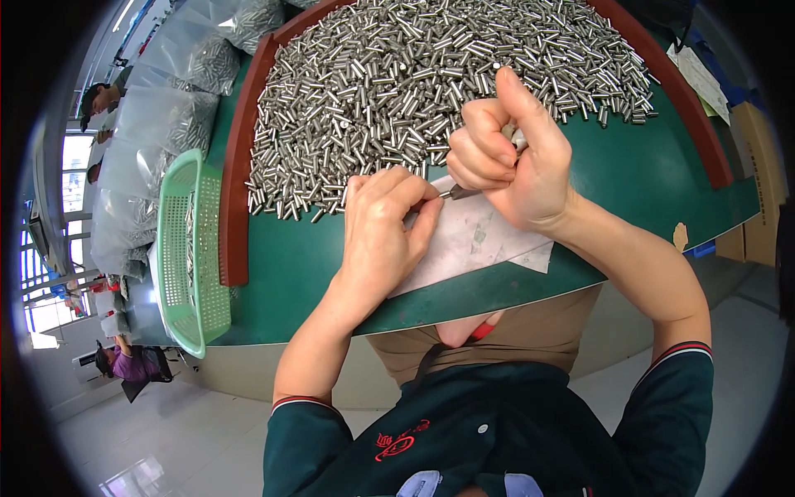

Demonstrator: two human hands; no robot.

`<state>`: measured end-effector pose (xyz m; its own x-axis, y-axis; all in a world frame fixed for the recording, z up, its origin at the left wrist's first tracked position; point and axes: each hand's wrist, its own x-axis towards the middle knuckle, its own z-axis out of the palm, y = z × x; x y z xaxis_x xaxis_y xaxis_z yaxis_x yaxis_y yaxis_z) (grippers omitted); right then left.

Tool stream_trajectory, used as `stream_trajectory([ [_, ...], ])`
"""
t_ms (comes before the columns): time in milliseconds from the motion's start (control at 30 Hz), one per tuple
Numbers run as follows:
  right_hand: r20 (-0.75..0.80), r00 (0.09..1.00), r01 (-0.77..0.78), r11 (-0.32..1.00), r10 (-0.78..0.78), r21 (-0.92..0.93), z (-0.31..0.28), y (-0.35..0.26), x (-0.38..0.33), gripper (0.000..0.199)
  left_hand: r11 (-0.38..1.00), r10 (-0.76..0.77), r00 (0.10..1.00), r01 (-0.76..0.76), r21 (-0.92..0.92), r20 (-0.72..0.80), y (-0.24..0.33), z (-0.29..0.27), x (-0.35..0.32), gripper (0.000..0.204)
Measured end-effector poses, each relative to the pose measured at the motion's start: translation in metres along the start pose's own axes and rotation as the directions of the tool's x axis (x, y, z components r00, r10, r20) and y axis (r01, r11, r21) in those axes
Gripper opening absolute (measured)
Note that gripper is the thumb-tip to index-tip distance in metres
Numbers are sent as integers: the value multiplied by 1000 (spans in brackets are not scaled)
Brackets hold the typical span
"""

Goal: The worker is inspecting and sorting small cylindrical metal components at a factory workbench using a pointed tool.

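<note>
Fingertips of the left hand are pinched together at the near edge of the green tabletop, closed on something too small to make out, most likely one of the small metal pins. The right hand sits just beside it, toward the right, curled into a fist with the thumb raised. It is clamped around a slim metal tool whose tip pokes out of the fist toward the left hand's fingertips. The tool's long axis runs roughly left to right along the table's near edge, tilted slightly up toward the right fist. The tip and the left fingertips meet, or very nearly meet; whether they touch cannot be told.

Both hands work over a white paper sheet that lies flat at the near edge and overhangs it a little. Beyond the hands, toward the far side of the table, lies the big heap of pins, spread loose and pointing every way, held in by a brown raised rim along the left and far edges. The heap's nearest pins lie just beyond the left knuckles, so the left hand is the nearer one to the supply. A pale green mesh basket hangs at the table's left edge outside the rim, with a few pins in it, well apart from both hands. Clear bags of more pins are stacked past the basket.
</note>
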<state>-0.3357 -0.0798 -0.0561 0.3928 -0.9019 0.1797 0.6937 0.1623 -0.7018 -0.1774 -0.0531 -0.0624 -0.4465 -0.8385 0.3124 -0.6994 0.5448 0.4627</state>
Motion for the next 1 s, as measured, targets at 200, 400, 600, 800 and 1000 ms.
stream_trajectory([
  [200, 4, 1000, -18, 1000, 18, -3, 0, -2, -1, 52, 1000, 0, 1000, 0, -12, 3, -1, 0, 0, 9],
  [400, -10, 1000, -30, 999, 30, 29, 0, -1, 0, 48, 1000, -8, 1000, 8, -14, 6, -1, 0, 1, 9],
  [600, -8, 1000, -22, 1000, 22, 11, -1, 1, 0, 45, 1000, -5, 1000, 5, -19, 7, -3, 1, 1, 9],
  [800, 11, 1000, -23, 1000, 23, -2, 1, 3, 0, 43, 1000, 24, 1000, -24, 6, 7, -2, 2, 2, 10],
  [1000, 16, 1000, 5, 997, -3, -77, 3, 8, -2, 41, 998, 54, 999, -54, 14, -3, -2, 4, 4, 10],
])
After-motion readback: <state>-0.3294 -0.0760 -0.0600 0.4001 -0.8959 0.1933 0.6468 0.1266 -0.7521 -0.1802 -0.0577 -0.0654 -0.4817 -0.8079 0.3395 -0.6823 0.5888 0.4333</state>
